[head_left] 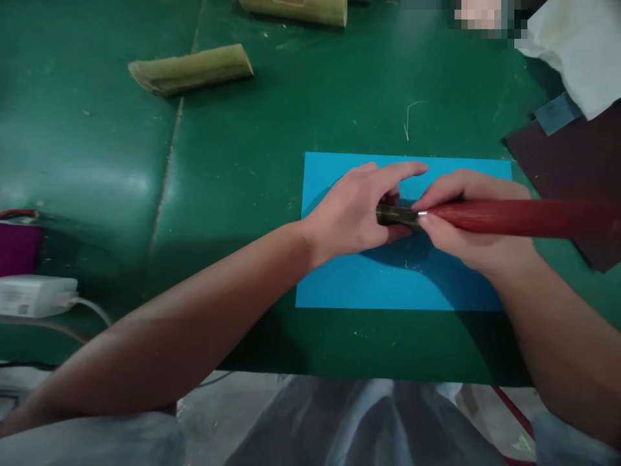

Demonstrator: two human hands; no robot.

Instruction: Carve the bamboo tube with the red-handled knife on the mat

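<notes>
My left hand (pixel 352 207) is closed around a short, dark olive piece of bamboo (pixel 398 214), thumb on the near side and index finger reaching out above it. In my right hand (pixel 473 249) is a carving tool (pixel 509 218) with a long red handle. Its short bright metal tip meets the right end of the dark piece; the exact cutting edge is too small to make out. Both hands work over a blue sheet (pixel 334 285), where a few tiny shavings lie just below the piece.
A green tabletop (pixel 233 162) carries a cut bamboo length (pixel 194 70) and a thicker bamboo section (pixel 301 11) farther back. Dark brown sheets (pixel 577 155) and white cloth or paper (pixel 582 52) lie at right. A white charger (pixel 36 296) with cables sits at left beside a purple object (pixel 19 249).
</notes>
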